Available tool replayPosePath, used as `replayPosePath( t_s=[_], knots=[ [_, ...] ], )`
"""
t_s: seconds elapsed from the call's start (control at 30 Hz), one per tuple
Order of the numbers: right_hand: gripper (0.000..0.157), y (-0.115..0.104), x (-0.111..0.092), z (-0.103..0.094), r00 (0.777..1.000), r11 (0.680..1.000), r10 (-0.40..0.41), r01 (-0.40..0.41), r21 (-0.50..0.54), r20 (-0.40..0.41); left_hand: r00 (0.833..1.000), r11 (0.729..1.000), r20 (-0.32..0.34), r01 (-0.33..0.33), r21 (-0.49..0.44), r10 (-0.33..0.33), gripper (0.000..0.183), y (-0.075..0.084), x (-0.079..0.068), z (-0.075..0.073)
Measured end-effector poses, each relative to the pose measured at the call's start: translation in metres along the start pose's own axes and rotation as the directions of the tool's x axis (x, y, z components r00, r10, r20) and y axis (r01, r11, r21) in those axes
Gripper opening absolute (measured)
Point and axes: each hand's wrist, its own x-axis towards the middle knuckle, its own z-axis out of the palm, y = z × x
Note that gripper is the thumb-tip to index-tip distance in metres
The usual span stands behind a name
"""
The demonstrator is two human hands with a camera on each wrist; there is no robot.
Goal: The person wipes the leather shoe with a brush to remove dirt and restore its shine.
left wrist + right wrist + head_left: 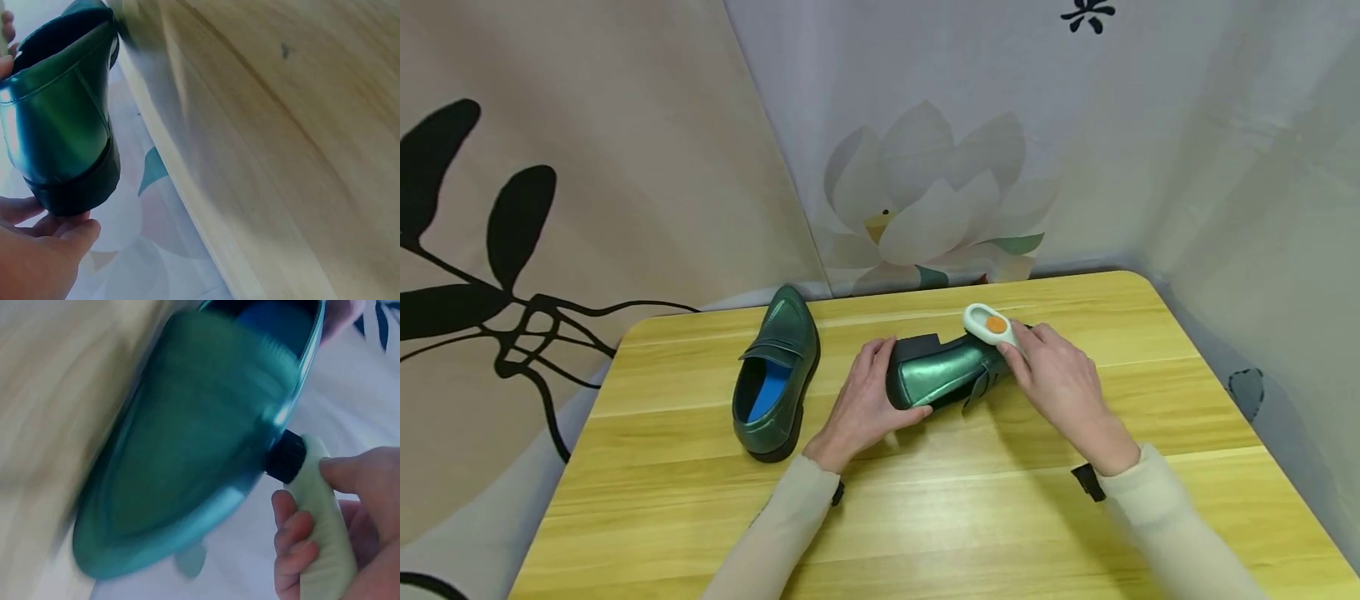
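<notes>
A shiny dark green loafer (pixel 951 375) is tipped on its side above the table, its black sole facing away. My left hand (pixel 867 398) grips it round the heel; in the left wrist view the fingers of that hand (pixel 47 247) hold the heel's bottom. My right hand (pixel 1060 383) holds a small shoe brush (pixel 979 317) with a pale handle and an orange oval spot. Seen from the right wrist, its black bristles (pixel 288 456) touch the loafer's side near the opening. The toe is mostly covered by the right hand in the head view.
The matching green loafer (pixel 785 333), with a blue insole, stands upright left of my left hand. Both shoes are on or over a light wooden table (pixel 662 467) with rounded far corners. Pale printed curtains (pixel 925 167) hang right behind its far edge.
</notes>
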Motion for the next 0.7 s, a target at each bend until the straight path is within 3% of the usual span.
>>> replayPosePath(
  t_s=[0.2, 0.5, 0.7],
  knots=[
    [0.04, 0.022, -0.004, -0.007, 0.997, 0.997, 0.082, -0.082, 0.011, 0.007, 1.0, 1.0, -0.026, -0.005, 0.003, 0.005, 0.111, 0.0, 0.001, -0.002],
    [0.043, -0.008, 0.001, 0.009, 0.998, 0.998, -0.059, 0.059, 0.036, -0.025, 0.999, 0.999, -0.035, -0.031, 0.006, 0.031, 0.11, 0.004, 0.004, -0.001],
    [0.042, 0.026, -0.001, -0.002, 0.996, 0.993, -0.08, 0.077, 0.093, 0.028, 1.0, 1.0, 0.015, 0.018, 0.011, -0.018, 0.111, 0.001, 0.004, -0.001]
  ],
)
